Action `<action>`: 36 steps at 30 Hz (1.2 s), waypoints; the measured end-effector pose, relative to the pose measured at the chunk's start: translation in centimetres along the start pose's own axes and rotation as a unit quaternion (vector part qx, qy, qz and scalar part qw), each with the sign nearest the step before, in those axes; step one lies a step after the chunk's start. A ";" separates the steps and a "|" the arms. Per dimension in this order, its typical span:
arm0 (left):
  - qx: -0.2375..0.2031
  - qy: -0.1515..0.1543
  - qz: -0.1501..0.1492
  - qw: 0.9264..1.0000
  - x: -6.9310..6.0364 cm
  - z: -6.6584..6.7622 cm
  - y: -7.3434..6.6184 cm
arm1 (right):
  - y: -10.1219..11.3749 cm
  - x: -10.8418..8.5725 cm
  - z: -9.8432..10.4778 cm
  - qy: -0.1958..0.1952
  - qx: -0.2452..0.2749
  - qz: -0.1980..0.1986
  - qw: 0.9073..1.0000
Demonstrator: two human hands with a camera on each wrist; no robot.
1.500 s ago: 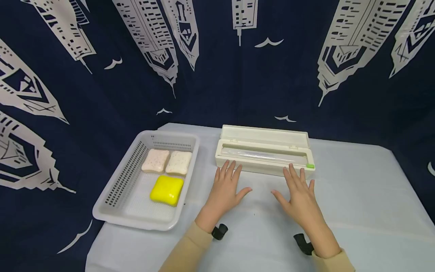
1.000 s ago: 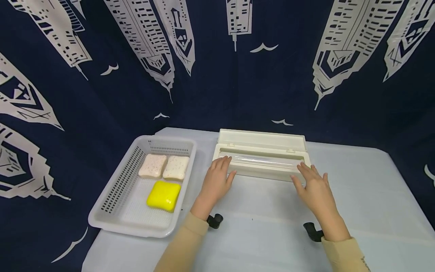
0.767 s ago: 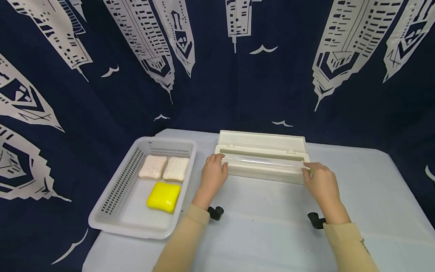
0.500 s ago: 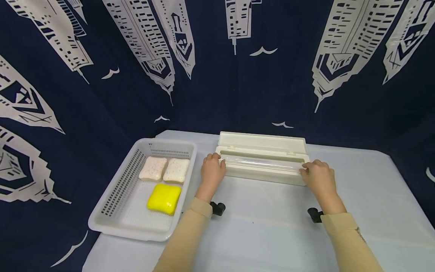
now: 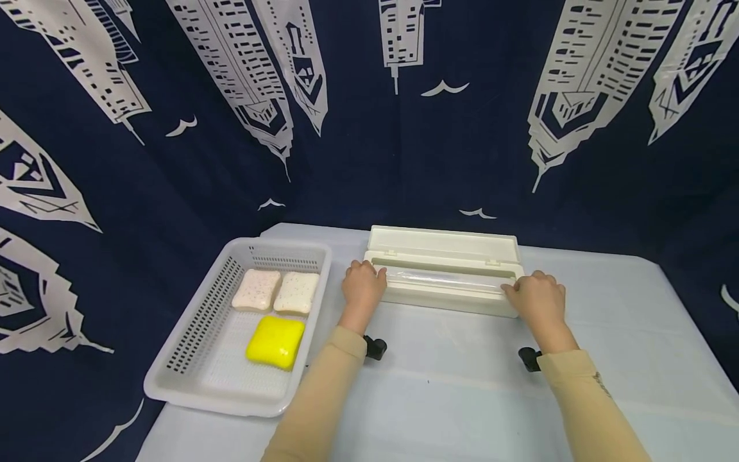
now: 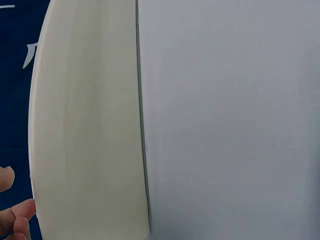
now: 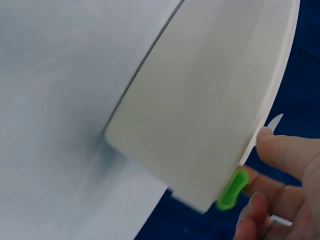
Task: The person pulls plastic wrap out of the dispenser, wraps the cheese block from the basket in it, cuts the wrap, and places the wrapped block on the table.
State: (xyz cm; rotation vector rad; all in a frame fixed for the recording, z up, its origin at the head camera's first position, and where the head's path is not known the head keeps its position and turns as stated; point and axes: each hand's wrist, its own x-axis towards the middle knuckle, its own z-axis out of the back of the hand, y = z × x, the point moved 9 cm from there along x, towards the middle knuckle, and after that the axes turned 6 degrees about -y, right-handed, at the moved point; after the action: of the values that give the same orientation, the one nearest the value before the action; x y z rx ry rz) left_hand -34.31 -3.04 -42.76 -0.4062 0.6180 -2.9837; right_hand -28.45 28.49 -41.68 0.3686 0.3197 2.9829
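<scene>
A long cream cling film dispenser [image 5: 447, 301] sits at the back of the table, its hinged lid [image 5: 443, 242] raised behind it. A clear roll of cling film [image 5: 444, 278] lies along its opening. My left hand [image 5: 364, 285] is at the left end, fingers bent, thumb by the film. At the right end, my right hand [image 5: 538, 301] has its thumb and bent fingers at the film's corner. In the right wrist view the thumb meets the rim near a green slider [image 7: 233, 190]. Whether either hand pinches film or only touches the dispenser is unclear.
On the left stands a white perforated basket [image 5: 156, 378]. Inside are two pale, speckled, bread-slice-shaped pieces [image 5: 256, 290] [image 5: 296, 293] and a yellow rounded block [image 5: 275, 342]. A navy printed curtain [image 5: 358, 179] hangs behind the white-covered table [image 5: 462, 398].
Both hands have reached from in front of the dispenser to its two ends, and their spread fingers have bent. Lately the thumbs have shifted slightly inward. The dispenser and basket stay put.
</scene>
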 end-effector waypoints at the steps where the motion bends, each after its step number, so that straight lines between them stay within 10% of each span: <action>1: 0.012 0.009 0.004 1.000 0.0 -0.3 -0.1 | 0.0 0.1 -0.2 0.012 -0.010 -0.008 1.000; 12: 0.074 0.044 0.033 0.996 0.3 -1.8 -0.3 | -1.0 0.7 -2.1 0.124 -0.047 -0.119 0.984; 21: 0.004 0.029 0.052 0.998 0.9 -1.6 -0.1 | -2.3 0.7 -2.9 0.155 0.023 -0.184 0.970; 36: -0.154 0.083 0.116 0.978 2.3 -1.4 0.5 | -1.4 1.1 -1.8 0.073 0.091 -0.097 0.988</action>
State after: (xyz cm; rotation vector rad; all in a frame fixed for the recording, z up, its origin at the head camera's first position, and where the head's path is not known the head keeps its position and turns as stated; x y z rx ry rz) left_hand -36.91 -3.18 -43.66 -0.0895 1.0699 -2.7201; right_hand -29.82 29.63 -43.46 0.1269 0.6080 2.8010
